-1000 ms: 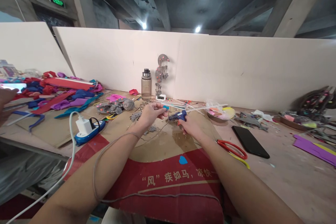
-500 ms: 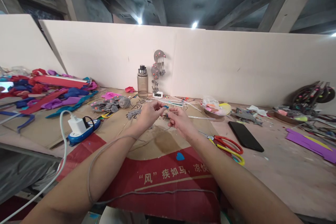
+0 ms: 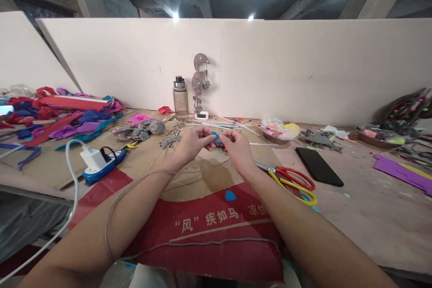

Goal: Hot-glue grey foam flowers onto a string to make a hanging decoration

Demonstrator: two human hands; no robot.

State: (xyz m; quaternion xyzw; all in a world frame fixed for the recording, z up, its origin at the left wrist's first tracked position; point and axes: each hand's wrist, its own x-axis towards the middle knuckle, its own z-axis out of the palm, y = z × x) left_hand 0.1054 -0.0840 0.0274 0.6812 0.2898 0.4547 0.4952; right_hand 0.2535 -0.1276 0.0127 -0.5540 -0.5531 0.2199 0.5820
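Observation:
Between my fingertips is a small blue piece, held over the middle of the cardboard. My left hand pinches it from the left, with thumb and fingers closed. My right hand is also closed in a pinch, its fingertips meeting the blue piece from the right. Grey yarn loops across my left forearm and runs over the red part of the cardboard. A blue heart-shaped scrap lies below my hands. Dark small bits under my fingers are too small to make out.
Red-and-yellow-handled scissors and a black phone lie at right. A bottle and a small clock stand by the white partition. A blue power strip and coloured fabric strips are at left.
My hands have come closer together, and the right fingertips now meet the blue piece. The camera view has tilted down slightly.

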